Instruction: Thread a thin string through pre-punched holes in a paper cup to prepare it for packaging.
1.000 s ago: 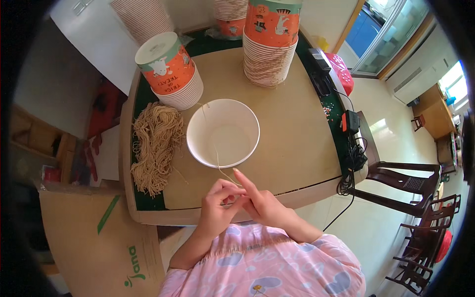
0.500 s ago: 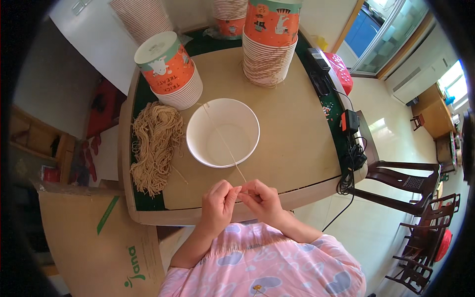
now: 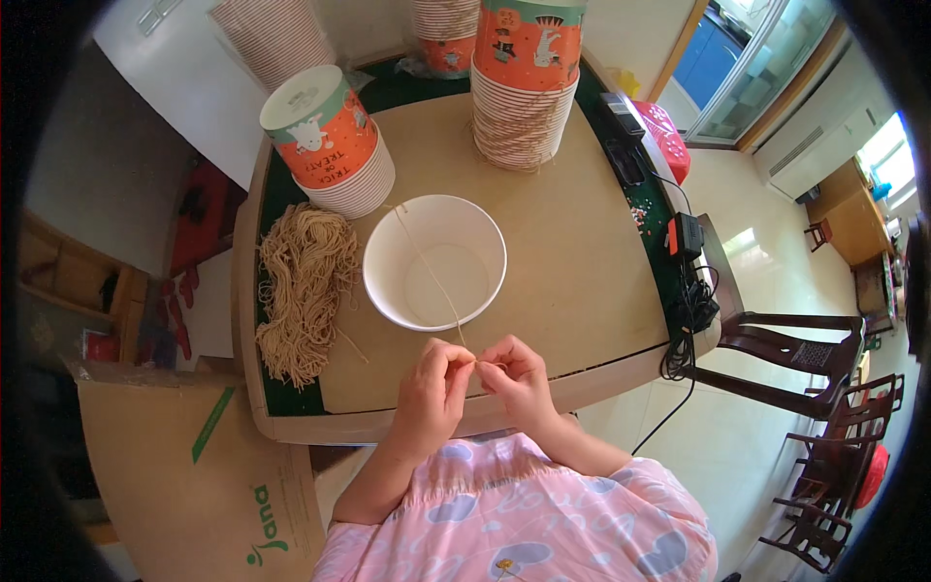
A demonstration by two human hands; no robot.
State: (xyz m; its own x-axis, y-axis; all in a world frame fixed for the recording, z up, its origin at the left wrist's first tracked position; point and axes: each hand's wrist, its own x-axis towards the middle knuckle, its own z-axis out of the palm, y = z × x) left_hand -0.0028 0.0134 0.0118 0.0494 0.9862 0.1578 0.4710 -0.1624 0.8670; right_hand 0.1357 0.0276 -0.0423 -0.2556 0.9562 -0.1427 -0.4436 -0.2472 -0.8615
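Note:
A white paper bucket (image 3: 485,254) stands upright with its mouth facing me. A tan string (image 3: 435,274) runs from its far left rim, across the opening and over the near rim to my fingers. My left hand (image 3: 433,396) pinches the string close to my right hand (image 3: 517,383), whose fingertips are also closed on it. The two hands meet just in front of the bucket, over the table's near edge. To the left lies a loose heap of tan strings (image 3: 305,291). Any knot between my fingertips is too small to make out.
An upside-down stack of orange and green buckets (image 3: 335,145) is behind the string heap. A taller stack (image 3: 524,107) rises at the back. Black cables and adapters (image 3: 687,238) line the table's right edge. A cardboard box (image 3: 194,475) is at the lower left, a dark chair (image 3: 786,359) at the right.
My hands have moved slightly up toward the bucket, still pinching the string. The string's near end now drops more steeply over the rim.

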